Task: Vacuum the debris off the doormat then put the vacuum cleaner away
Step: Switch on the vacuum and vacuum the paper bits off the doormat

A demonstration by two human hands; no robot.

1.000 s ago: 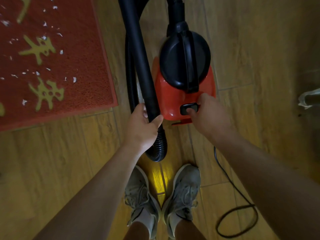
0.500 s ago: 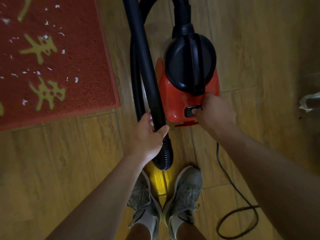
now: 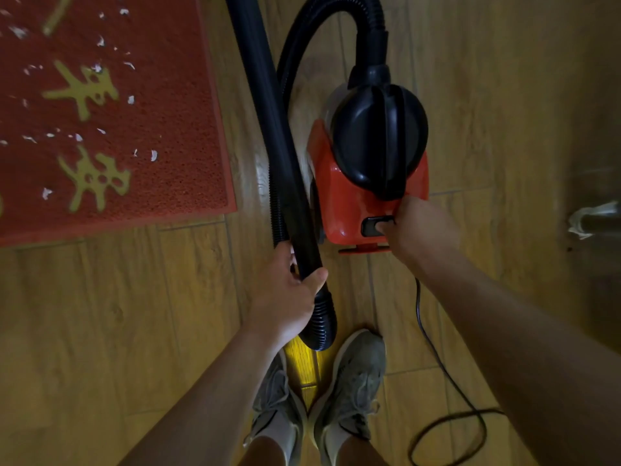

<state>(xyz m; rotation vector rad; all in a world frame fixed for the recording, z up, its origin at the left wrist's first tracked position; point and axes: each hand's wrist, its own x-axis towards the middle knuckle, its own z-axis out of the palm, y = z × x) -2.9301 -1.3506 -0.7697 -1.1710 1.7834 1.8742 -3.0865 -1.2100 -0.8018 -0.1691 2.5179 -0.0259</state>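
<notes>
Head view looks straight down at a wooden floor (image 3: 100, 331). The left grip (image 3: 285, 297) — the person's left hand — is wrapped fully around the black wand (image 3: 265, 95), thumb across its front, just above where the ribbed hose (image 3: 322, 326) loops back beside it. The right grip (image 3: 420, 227) has its fingers curled in, with one fingertip on the black switch (image 3: 371, 226) at the near end of the vacuum cleaner (image 3: 346, 196); it clasps nothing that shows.

The vacuum cleaner, red with a black domed top, stands on the floor just right of the wand. The doormat (image 3: 174, 105), red with yellow characters, lies at upper left, near the wand but apart from it. White scraps of debris (image 3: 153, 155) are scattered over the mat's surface.

A black power cord (image 3: 433, 348) trails from under the right forearm and curls into a loop at lower right. Two grey shoes (image 3: 353, 381) stand side by side at the bottom — toes pointing at the machine. A pale object (image 3: 591, 220) at the right edge is too blurred to identify.
</notes>
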